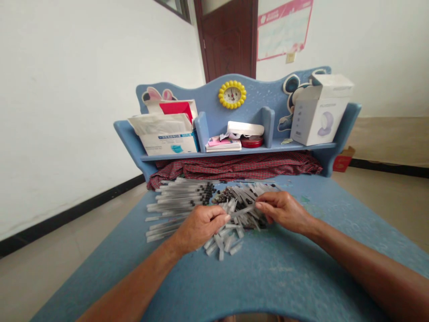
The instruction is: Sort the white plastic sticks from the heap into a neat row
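Between my two hands, above a heap of parts, runs a thin translucent pen (242, 211). My left hand (203, 223) pinches its left end between thumb and fingers. At its right end, my right hand (283, 211) is closed around it with thumb and fingertips. Below lie loose pen caps (219, 243), clear and short. Pen barrels (246, 194) and dark small parts are heaped behind them. Left of the heap, pens with black ends (181, 192) lie in rough rows, partly hidden by my left hand.
The blue desk (268, 277) has a raised back shelf (284, 146). A mask box (167, 138), a red round tin (252, 142) and a white carton (320, 114) stand on it. Beneath lies a folded plaid cloth (234, 166). A yellow clock (232, 95) hangs above.
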`<state>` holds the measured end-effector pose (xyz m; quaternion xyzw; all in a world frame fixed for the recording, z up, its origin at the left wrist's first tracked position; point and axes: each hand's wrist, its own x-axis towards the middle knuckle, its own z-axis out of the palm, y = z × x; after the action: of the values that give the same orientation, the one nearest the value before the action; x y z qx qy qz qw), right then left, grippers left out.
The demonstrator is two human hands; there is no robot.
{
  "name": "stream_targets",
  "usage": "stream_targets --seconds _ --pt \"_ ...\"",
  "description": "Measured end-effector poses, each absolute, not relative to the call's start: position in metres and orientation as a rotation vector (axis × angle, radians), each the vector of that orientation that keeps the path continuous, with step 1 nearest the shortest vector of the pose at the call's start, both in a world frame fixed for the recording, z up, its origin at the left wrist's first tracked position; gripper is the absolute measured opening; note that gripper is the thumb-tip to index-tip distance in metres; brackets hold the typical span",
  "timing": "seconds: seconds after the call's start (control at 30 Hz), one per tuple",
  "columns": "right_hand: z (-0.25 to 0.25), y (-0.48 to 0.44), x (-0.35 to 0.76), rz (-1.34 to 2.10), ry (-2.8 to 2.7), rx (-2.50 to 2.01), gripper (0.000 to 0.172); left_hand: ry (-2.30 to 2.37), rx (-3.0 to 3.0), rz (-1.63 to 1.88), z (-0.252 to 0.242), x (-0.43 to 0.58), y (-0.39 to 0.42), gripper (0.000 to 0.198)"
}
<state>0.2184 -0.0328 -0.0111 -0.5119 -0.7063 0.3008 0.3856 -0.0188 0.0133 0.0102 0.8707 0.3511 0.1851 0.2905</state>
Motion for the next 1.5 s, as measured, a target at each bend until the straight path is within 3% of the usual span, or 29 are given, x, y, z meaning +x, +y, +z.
stream_targets --seconds 0.3,0.73,0.8,1.0,1.27,1.5 --pt "-0.013 -0.035 0.218 1.032 -1.609 -1.309 0.025 0.887 2.335 0.471 0.014 -0.021 0.013 0.032" --pt "-0.014 -0.014 0.269 0.753 -1.331 -1.557 0.027 1.203 2.379 0.72 0.019 -0.044 0.044 0.036" --pt "-0.014 -0.016 0.265 0.615 -1.46 -1.618 0.029 1.178 2.389 0.694 0.018 -0.039 0.038 0.035" --pt "-0.011 -0.026 0.247 -0.38 -1.787 -1.997 0.032 1.035 2.463 0.684 0.013 -0.022 0.017 0.029" --pt "-0.004 -0.05 0.204 -0.453 -2.326 -1.196 0.032 0.813 2.563 0.636 0.012 -0.013 0.001 0.024" --pt "-0.009 -0.05 0.201 -0.421 -2.454 -1.144 0.028 0.735 2.521 0.533 0.015 -0.014 -0.001 0.024"
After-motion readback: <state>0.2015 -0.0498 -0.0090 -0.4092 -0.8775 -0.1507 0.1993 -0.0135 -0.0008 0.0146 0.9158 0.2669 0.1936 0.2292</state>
